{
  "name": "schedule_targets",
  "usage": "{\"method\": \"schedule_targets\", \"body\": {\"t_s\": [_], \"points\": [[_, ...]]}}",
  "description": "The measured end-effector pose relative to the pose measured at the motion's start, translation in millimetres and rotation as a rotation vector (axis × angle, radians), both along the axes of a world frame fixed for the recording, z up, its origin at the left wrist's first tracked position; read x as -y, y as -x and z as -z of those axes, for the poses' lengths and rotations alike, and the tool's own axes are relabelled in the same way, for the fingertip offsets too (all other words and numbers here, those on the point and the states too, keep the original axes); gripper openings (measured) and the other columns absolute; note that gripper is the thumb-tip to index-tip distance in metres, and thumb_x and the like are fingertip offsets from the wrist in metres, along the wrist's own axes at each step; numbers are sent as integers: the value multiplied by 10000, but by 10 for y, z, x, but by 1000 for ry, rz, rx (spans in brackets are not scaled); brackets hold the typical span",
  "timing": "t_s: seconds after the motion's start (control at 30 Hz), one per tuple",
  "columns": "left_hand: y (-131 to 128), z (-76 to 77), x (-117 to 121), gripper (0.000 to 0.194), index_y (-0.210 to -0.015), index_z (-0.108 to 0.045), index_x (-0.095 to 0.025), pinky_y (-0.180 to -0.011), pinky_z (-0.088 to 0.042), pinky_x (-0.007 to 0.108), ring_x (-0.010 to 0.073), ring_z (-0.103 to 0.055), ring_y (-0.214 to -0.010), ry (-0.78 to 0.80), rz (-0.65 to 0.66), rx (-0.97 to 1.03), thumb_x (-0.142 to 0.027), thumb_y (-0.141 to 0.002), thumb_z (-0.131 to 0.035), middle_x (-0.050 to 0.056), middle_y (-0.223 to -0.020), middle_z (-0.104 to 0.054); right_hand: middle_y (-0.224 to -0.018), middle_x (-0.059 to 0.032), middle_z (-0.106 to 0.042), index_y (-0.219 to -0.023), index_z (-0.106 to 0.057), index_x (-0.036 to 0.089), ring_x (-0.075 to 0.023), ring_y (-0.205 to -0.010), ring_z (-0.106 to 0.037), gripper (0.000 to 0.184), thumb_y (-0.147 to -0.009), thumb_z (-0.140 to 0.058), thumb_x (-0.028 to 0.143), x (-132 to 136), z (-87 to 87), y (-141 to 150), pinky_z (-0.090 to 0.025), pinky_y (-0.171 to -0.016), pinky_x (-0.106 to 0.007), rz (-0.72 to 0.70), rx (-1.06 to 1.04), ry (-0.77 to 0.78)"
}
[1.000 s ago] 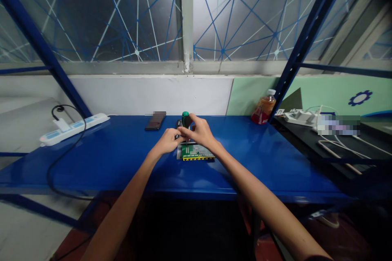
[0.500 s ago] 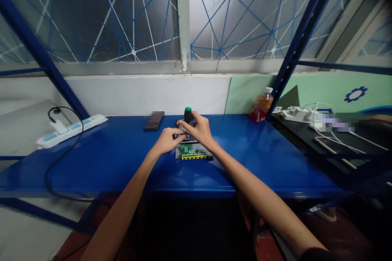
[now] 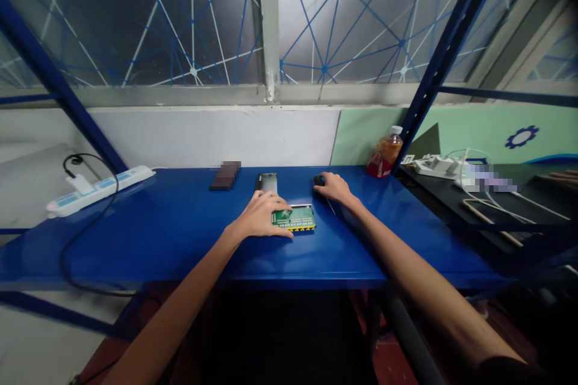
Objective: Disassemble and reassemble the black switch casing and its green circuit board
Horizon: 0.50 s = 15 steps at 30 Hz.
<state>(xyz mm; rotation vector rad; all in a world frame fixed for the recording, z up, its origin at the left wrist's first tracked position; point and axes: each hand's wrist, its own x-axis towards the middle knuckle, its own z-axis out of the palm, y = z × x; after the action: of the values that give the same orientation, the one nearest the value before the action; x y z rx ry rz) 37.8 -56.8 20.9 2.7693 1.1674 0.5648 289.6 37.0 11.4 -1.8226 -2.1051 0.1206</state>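
Observation:
My left hand (image 3: 259,214) spans the left end of a green circuit board (image 3: 302,215), its thumb along the near side and its fingers over the far side. Yellow parts line the board's near edge. Lying on the blue table to the board's right is a screwdriver (image 3: 319,180), with my right hand (image 3: 336,187) closed round its dark handle and the thin shaft pointing back towards me. Just beyond my left fingers rests a flat dark-grey piece (image 3: 267,182), partly covered by that hand.
A phone (image 3: 226,175) lies at the back left of the blue table (image 3: 180,240). Farther left is a white power strip (image 3: 102,191) with a black cable. A bottle of red drink (image 3: 385,153) stands back right, beside a black surface with white cables (image 3: 478,192).
My right hand has brought the screwdriver from upright over the board to the table on the right. My left hand has moved from beside the screwdriver onto the board's left end.

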Motion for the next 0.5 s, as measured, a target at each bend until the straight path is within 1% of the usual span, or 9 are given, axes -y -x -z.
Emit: {"method": "schedule_targets", "body": {"t_s": [0.1,0.17,0.23,0.33,0.43,0.5], "points": [[-28,4,11,562,-1044,-715,-258,-992,-297,491,300,-548,-1087,-39,-5,42,-652,-642,-711,71,-1087,-686,-1048,-183,-686,-1108,-626,136,-313,-958,-640,429,-806,-573,435,-5,82,13,-438,-719,-325,2,64,31],[-47,-12,26,513,-998,-733,-246,-986,-329,473,287,-575,-1048,-35,-14,117,-603,-629,-745,70,-1041,-699,-1075,-180,-680,-1161,-601,154,-314,-976,-639,485,-839,-531,509,-3,88,34,-443,-743,-338,-9,89,39],[-54,-53,44,467,-970,-746,-234,-947,-392,439,274,-603,-1001,4,-22,242,-544,-621,-774,71,-1001,-715,-1071,-160,-686,-1208,-572,181,-305,-979,-642,539,-849,-501,577,3,71,50,-447,-749,-335,-21,104,46],[-41,-141,52,407,-958,-759,-210,-879,-465,379,265,-635,-968,135,-73,524,-461,-639,-789,80,-991,-730,-1051,-150,-692,-1259,-532,201,-307,-965,-649,582,-861,-463,620,22,33,57,-450,-739,-338,-23,117,42],[-18,-226,7,375,-964,-759,-185,-820,-499,333,255,-668,-926,322,-177,901,-423,-675,-773,72,-978,-743,-1040,-163,-691,-1285,-508,192,-320,-959,-650,619,-876,-413,647,43,1,47,-452,-739,-353,-15,124,26],[-12,-290,-51,362,-947,-756,-154,-730,-516,296,237,-686,-855,449,-218,1134,-424,-706,-746,73,-937,-750,-1033,-168,-691,-1293,-501,184,-324,-960,-650,632,-880,-406,652,57,-20,36,-451,-745,-357,5,122,2]]}}
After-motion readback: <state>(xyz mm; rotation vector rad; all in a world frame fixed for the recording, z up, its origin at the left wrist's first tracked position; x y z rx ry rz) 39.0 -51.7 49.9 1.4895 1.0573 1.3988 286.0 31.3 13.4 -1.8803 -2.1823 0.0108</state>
